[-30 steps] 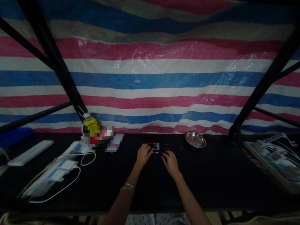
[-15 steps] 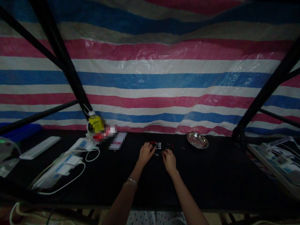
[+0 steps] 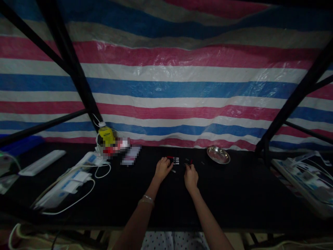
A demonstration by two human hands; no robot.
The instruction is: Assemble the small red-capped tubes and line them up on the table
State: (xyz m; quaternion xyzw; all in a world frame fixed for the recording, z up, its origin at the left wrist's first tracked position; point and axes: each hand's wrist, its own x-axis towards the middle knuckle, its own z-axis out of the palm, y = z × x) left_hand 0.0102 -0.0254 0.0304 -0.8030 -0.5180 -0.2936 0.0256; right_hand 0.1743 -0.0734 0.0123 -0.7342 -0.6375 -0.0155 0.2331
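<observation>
My left hand rests on the black table, its fingers curled over the left ends of a row of slim dark and red rods with silver tips. The tips point right, out from under the fingers. A small light piece lies by its fingertips. My right hand is closed in a pinch to the right of the row, its fingertips beside a small red and dark piece. Whatever it pinches is too small and dark to name. Another tiny piece lies further right.
A round shiny metal dish stands at the back right. To the left are a yellow bottle, a blurred-out flat packet, a white power strip and loose white cables. Black frame posts flank the striped sheet.
My right hand has moved right, away from the tips of the rods and toward the red and dark piece. The left hand stays nearly in place over the row.
</observation>
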